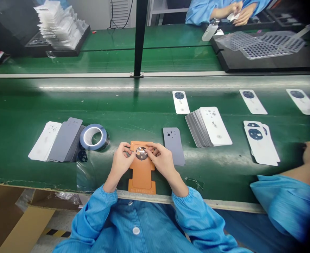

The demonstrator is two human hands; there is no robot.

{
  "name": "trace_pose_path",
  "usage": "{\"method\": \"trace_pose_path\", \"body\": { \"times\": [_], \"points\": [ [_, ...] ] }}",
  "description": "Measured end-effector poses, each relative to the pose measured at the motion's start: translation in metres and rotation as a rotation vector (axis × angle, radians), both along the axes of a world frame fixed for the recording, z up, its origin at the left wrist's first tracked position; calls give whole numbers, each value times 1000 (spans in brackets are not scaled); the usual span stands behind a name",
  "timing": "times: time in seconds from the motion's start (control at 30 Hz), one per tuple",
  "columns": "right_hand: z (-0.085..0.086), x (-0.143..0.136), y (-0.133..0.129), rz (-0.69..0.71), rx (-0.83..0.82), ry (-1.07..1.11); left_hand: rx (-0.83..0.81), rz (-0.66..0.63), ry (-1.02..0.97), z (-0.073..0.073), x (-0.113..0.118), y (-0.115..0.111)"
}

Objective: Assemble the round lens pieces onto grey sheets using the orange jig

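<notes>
An orange jig (141, 175) lies on the green bench right in front of me. Over its upper end is a dark, shiny round piece with holes (141, 153), shaped like a phone camera cover film. My left hand (122, 159) pinches at the left edge of this piece with thumb and forefinger. On the opposite side, my right hand (162, 159) has its thumb and forefinger closed on the right edge. Just right of the jig lies a grey phone back panel (174, 147) with camera holes.
To the left are stacked panels (67, 140) and a tape roll (94, 137). A fanned stack of white panels (214, 126) sits at right, with panels bearing dark discs (261, 142) beyond. A co-worker's arm (299, 172) reaches in. Behind stands a black post (140, 38).
</notes>
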State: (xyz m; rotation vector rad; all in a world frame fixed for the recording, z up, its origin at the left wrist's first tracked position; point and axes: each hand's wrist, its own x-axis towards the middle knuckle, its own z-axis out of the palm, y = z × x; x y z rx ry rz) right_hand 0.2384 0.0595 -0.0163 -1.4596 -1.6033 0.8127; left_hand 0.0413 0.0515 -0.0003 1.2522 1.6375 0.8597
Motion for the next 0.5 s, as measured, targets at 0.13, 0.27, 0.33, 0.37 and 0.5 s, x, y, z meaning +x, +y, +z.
{"method": "trace_pose_path", "body": {
  "times": [0.13,0.27,0.33,0.37,0.5],
  "points": [
    [-3,2,0,17,17,-16,-10,-7,10,0,-1,0],
    [-4,5,0,55,86,-43,-26,-13,31,-1,-2,1],
    [-3,8,1,56,87,-25,-28,-13,46,-1,-1,2],
    [-1,10,2,49,64,1,-26,-11,53,-1,-1,2],
    [6,18,8,57,-219,258,-14,-4,72,-2,0,2]
  ]
}}
